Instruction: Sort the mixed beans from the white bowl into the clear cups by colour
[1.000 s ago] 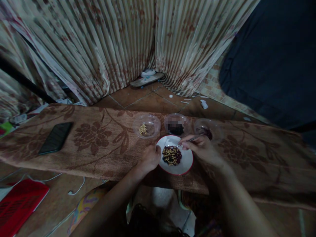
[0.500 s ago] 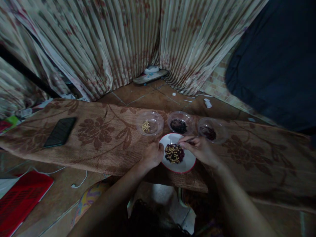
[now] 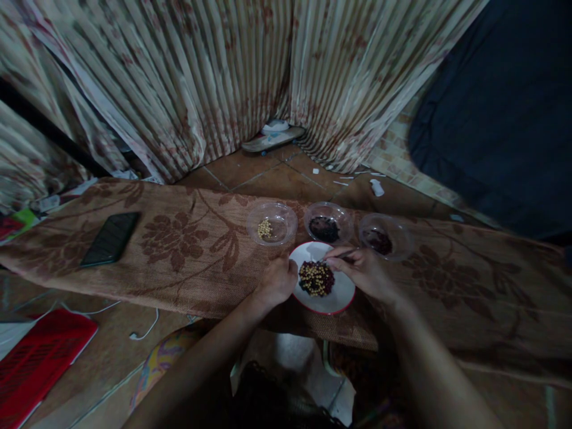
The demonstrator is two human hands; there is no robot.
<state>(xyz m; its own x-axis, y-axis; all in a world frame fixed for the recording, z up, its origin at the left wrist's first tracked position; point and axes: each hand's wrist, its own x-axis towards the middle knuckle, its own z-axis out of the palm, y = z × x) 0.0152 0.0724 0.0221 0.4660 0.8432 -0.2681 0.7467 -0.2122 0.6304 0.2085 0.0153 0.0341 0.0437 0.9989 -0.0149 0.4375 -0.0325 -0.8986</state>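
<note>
A white plate (image 3: 342, 298) with a red rim stands near the front edge of the cloth-covered bench. Mixed pale yellow, black and dark red beans (image 3: 316, 279) are heaped in it. My left hand (image 3: 277, 280) is closed on the plate's left rim. Over the plate's right side, my right hand (image 3: 357, 269) pinches a thin metal utensil (image 3: 345, 254), its tip at the upper edge of the heap and too small to make out. Behind the plate are clear plastic bowls: one with yellow beans (image 3: 265, 229), one with black beans (image 3: 325, 229), one with dark red beans (image 3: 381, 242).
A dark phone (image 3: 110, 238) lies on the left part of the brown floral cloth (image 3: 187, 256). Beyond the bench, a skateboard (image 3: 273, 139) and white scraps (image 3: 376, 187) lie on the tiled floor by striped curtains (image 3: 241, 77). Something red (image 3: 47, 363) is at lower left.
The view has shifted very slightly. Both hands keep their places at the plate, and the bean heap looks nearly the same, with only a slight rearrangement.
</note>
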